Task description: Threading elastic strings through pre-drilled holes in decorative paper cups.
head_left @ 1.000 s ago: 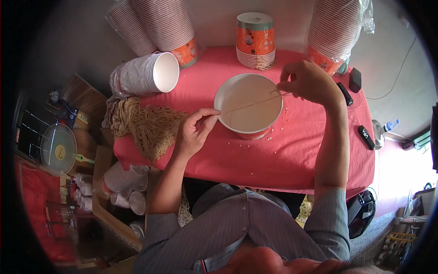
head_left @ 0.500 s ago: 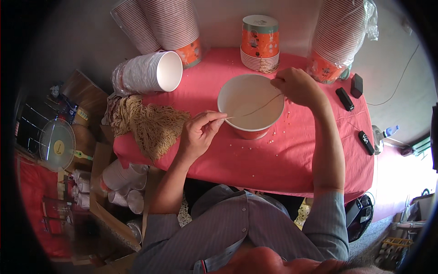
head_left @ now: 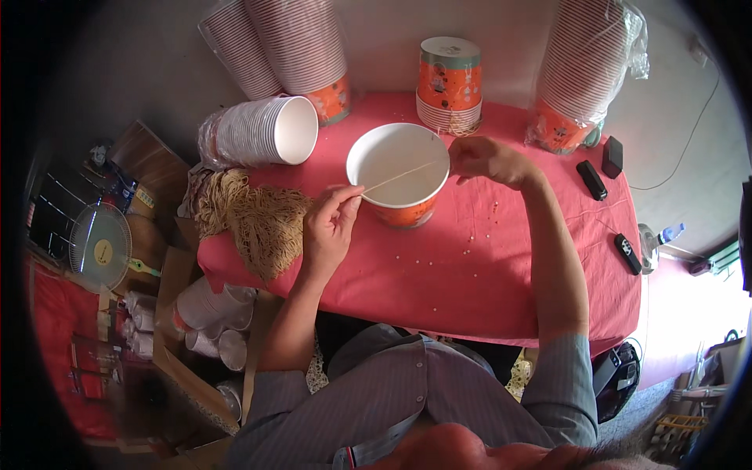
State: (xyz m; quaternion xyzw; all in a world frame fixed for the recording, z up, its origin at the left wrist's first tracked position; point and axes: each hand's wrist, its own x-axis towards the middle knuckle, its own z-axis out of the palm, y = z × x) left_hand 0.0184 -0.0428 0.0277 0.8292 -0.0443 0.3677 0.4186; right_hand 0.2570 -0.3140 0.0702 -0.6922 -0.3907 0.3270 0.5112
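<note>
A thin tan string (head_left: 399, 177) runs straight and slanting across the open mouth of a large white-lined paper bucket (head_left: 403, 215) with an orange printed outside. At the bucket's left rim, my left hand (head_left: 330, 227) pinches one end between thumb and fingers. On the right side, my right hand (head_left: 493, 163) is closed by the rim, holding the string's other end, which its fingers partly hide. The inside of the bucket looks white and bare. To the left of my left hand lies a heap of tan strings (head_left: 270, 231).
Small white beads (head_left: 467, 251) are scattered on the red tablecloth (head_left: 376, 286). Behind stand an upside-down bucket stack (head_left: 449, 82) and tall wrapped stacks (head_left: 294, 47). Another stack (head_left: 296, 129) lies sideways at the left. Black devices (head_left: 591, 180) sit on the right.
The bucket has shifted left on the table. My right hand has moved left and slightly down with its string end. The string, curved before, is now straight across the mouth.
</note>
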